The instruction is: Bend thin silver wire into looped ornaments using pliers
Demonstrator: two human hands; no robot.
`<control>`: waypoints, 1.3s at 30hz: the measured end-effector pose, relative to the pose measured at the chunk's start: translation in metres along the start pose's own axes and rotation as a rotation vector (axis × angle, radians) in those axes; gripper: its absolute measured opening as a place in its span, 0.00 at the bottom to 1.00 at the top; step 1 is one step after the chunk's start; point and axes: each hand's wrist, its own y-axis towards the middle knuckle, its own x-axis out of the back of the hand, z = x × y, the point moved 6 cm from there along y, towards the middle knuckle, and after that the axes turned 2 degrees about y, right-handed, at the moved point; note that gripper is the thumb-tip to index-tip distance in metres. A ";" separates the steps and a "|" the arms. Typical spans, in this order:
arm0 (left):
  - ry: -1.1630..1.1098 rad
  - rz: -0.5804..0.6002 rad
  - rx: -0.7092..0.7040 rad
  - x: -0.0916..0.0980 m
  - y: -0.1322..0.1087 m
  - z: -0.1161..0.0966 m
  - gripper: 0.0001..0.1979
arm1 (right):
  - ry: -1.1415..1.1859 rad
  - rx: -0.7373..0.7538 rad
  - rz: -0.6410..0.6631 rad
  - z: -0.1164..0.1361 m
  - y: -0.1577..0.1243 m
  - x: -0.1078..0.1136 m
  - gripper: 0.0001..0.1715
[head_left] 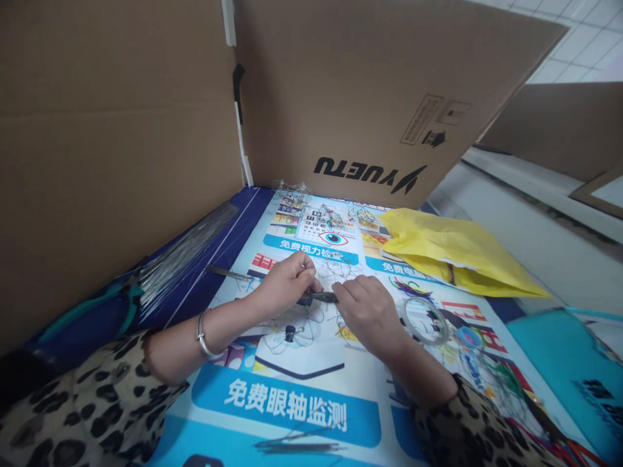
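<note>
My left hand (293, 280) is closed in a pinch over the middle of the printed sheet, and what lies between its fingertips is too small to make out. My right hand (368, 309) grips a dark, narrow-tipped tool that looks like pliers (323, 297). The tool's tip points left and ends close to my left fingertips. Below the hands lies a loose loop of thin wire (307, 332) with a small black clip-like piece (290, 333). More tangled wire (335, 266) lies just beyond them.
Cardboard panels (370, 84) wall the back and left. At left are straight wires (187, 250) and teal-handled pliers (131, 295). A yellow bag (452, 250), a tape roll (445, 329) and a teal packet (559, 363) are at right. Short rods (299, 447) lie in front.
</note>
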 end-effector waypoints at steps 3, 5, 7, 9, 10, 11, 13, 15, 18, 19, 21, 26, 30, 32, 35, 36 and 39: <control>0.216 -0.004 -0.146 0.002 -0.003 -0.008 0.04 | 0.076 -0.091 0.112 0.000 0.000 -0.005 0.09; 0.356 0.022 -0.202 0.001 -0.005 -0.011 0.05 | 0.143 -0.185 0.232 -0.002 0.000 -0.009 0.09; 0.507 0.064 -0.225 -0.003 -0.007 -0.012 0.05 | 0.226 -0.276 0.371 -0.004 -0.001 -0.013 0.08; 0.666 0.097 -0.248 -0.006 -0.009 -0.009 0.05 | 0.324 -0.348 0.496 -0.006 -0.002 -0.015 0.09; 0.740 0.104 -0.267 -0.008 -0.010 -0.008 0.05 | 0.370 -0.375 0.549 -0.006 -0.002 -0.015 0.10; 0.803 0.105 -0.290 -0.009 -0.010 -0.006 0.06 | 0.405 -0.402 0.590 -0.007 -0.002 -0.015 0.11; 0.880 0.115 -0.337 -0.011 -0.011 -0.003 0.05 | 0.450 -0.434 0.639 -0.009 -0.001 -0.014 0.13; 0.891 0.139 -0.375 -0.013 -0.012 -0.001 0.05 | 0.484 -0.438 0.660 -0.010 -0.001 -0.015 0.16; 0.891 0.171 -0.410 -0.015 -0.014 -0.001 0.06 | 0.560 -0.430 0.676 -0.010 -0.003 -0.017 0.16; 0.895 0.168 -0.412 -0.015 -0.014 -0.002 0.06 | 0.591 -0.422 0.676 -0.010 -0.004 -0.018 0.16; 0.883 0.159 -0.398 -0.013 -0.014 -0.004 0.07 | 0.645 -0.395 0.668 -0.009 -0.006 -0.021 0.15; 0.640 0.142 -0.386 -0.005 -0.011 -0.009 0.07 | 0.571 -0.338 0.622 -0.007 -0.007 -0.028 0.12; 0.504 0.074 -0.352 0.007 -0.005 -0.006 0.06 | 0.438 -0.277 0.516 -0.008 -0.004 -0.026 0.11; 0.489 0.053 -0.320 0.012 -0.001 -0.004 0.06 | 0.417 -0.279 0.491 -0.010 -0.003 -0.025 0.11; 0.495 0.031 -0.314 0.017 0.001 -0.002 0.06 | 0.412 -0.335 0.462 -0.017 -0.002 -0.022 0.11; 0.499 0.027 -0.325 0.017 0.001 -0.002 0.06 | 0.410 -0.358 0.450 -0.020 -0.001 -0.021 0.11; 0.514 0.019 -0.384 0.016 0.000 -0.003 0.06 | 0.405 -0.396 0.432 -0.025 0.000 -0.020 0.12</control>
